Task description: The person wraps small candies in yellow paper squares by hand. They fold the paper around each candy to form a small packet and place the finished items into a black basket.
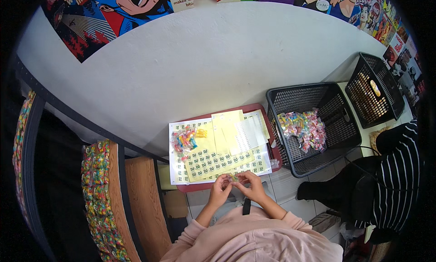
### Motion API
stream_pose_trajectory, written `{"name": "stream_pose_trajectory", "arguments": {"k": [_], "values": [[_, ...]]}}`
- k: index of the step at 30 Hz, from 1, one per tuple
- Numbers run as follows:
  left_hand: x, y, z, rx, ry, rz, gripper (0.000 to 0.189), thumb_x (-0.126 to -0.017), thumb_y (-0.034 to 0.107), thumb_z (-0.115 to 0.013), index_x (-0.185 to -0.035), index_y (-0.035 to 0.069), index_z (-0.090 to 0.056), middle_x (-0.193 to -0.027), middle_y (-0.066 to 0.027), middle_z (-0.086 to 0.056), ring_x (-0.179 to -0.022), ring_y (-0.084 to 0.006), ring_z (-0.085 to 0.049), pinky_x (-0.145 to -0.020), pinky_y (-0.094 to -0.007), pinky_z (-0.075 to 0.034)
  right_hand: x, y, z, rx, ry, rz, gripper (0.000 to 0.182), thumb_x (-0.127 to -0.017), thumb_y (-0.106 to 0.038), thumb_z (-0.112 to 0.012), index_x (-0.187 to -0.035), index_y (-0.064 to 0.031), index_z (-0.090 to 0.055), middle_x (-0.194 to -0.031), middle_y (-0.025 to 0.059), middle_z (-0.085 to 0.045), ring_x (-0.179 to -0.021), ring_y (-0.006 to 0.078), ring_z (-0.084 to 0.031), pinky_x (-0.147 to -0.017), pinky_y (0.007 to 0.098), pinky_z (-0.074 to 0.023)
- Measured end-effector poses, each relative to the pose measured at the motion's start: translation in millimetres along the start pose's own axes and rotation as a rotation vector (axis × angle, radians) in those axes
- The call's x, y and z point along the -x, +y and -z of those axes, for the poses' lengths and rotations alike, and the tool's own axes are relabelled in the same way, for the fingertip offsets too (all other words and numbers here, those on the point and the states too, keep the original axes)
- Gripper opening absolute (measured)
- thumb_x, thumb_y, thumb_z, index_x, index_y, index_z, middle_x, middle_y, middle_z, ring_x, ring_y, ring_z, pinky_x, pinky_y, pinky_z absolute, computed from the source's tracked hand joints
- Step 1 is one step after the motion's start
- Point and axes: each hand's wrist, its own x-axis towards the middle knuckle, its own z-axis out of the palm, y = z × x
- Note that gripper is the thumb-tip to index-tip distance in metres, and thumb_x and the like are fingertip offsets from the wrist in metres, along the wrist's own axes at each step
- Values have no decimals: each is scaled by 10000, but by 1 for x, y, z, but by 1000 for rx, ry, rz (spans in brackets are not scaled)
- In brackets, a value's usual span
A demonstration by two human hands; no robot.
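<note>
Between the fingertips of my left hand [220,189] and my right hand [252,187] is a small clear packet [233,177] with something yellow-green in it. Both hands grip it just over the near edge of a red table [190,187]. Beyond them lie yellow sheets of printed stickers [213,165] on white sticker sheets [264,163]. A loose pile of small candy packets [185,141] in pink, yellow and blue rests at the sheets' left. Plainer yellow sheets [224,125] and a partly peeled, pale backing sheet [253,134] overlap at the back right.
Right of the table stands a black plastic crate [344,125] with many candy packets [306,129] inside. A second black crate [386,88] is behind it. A person in striped clothing [391,173] sits at the right. Wooden shelves [146,194] at left carry bagged candies [98,194].
</note>
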Motion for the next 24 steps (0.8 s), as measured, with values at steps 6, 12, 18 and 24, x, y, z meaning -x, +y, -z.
{"name": "stream_pose_trajectory", "arguments": {"k": [6,12,18,24], "values": [[2,-2,-15,-158,142,-132,246,-822,21,-567,-1049,-24,-483,-924,-61,-563,-810,-90,-555,-675,-206,-451,-2,0,13,-14,-21,68,251,-726,-55,-687,-955,8,-604,-865,104,-599,-738,165,-615,-634,252,-509],[3,8,-59,-79,194,-149,241,-832,16,-552,-1059,-30,-487,-932,-63,-540,-861,-107,-546,-714,-216,-456,9,-16,46,16,40,247,291,-715,-28,-663,-993,3,-585,-830,115,-605,-729,175,-616,-664,261,-503],[-6,15,-111,-35,134,-144,203,-805,0,-584,-973,5,-471,-907,-32,-520,-828,-94,-521,-753,-230,-445,19,-4,89,84,174,189,243,-730,1,-624,-965,35,-572,-825,111,-602,-746,161,-600,-643,246,-484],[-34,79,-135,-139,211,-329,180,-819,20,-576,-987,-26,-528,-897,-45,-579,-782,-76,-528,-682,-208,-429,-16,-49,118,-189,145,259,263,-745,-2,-627,-1000,38,-576,-925,124,-604,-816,159,-602,-682,250,-486]]}}
